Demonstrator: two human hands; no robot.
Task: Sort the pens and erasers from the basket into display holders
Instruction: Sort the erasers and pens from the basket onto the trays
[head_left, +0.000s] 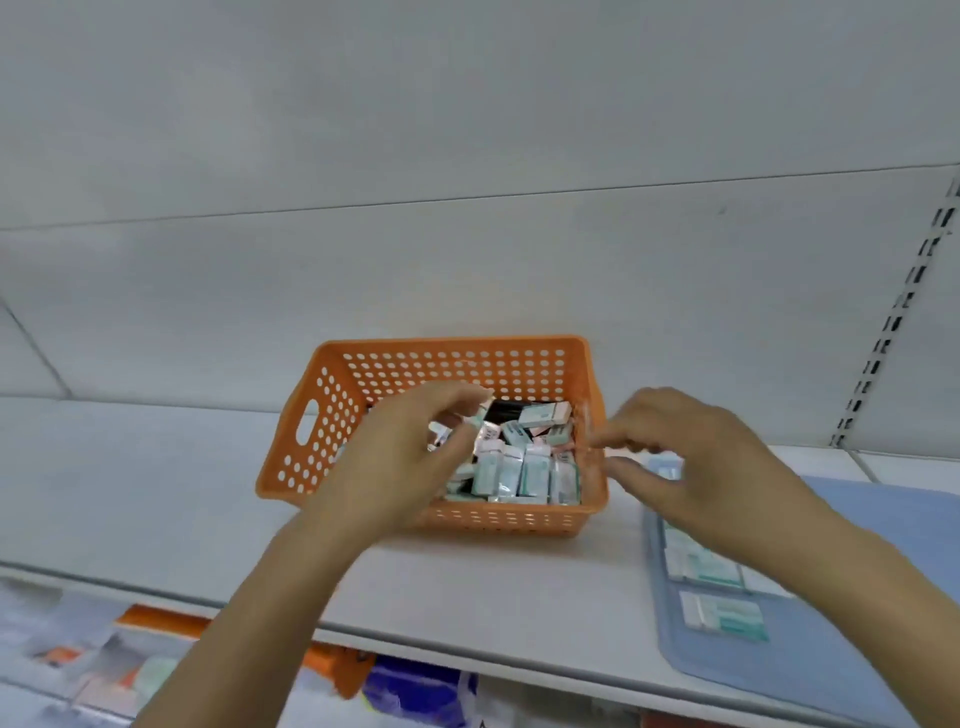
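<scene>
An orange perforated basket (332, 415) stands on the white shelf, holding several white-and-green wrapped erasers (524, 467) and something black (506, 410) at the back. My left hand (400, 457) reaches into the basket from the front left, its thumb and curled fingers pinching a small pale eraser (480, 415) above the pile. My right hand (691, 462) hovers at the basket's right rim. Its fingers are loosely bent and blurred, and nothing shows between them. A blue tray (857, 649) at the right holds a few flat erasers (727, 616).
The shelf (156, 493) runs left to right with a white back panel behind it. A slotted metal upright (883, 332) stands at the far right. Below the shelf's front edge lies blurred packaged stock (415, 691) on a lower level.
</scene>
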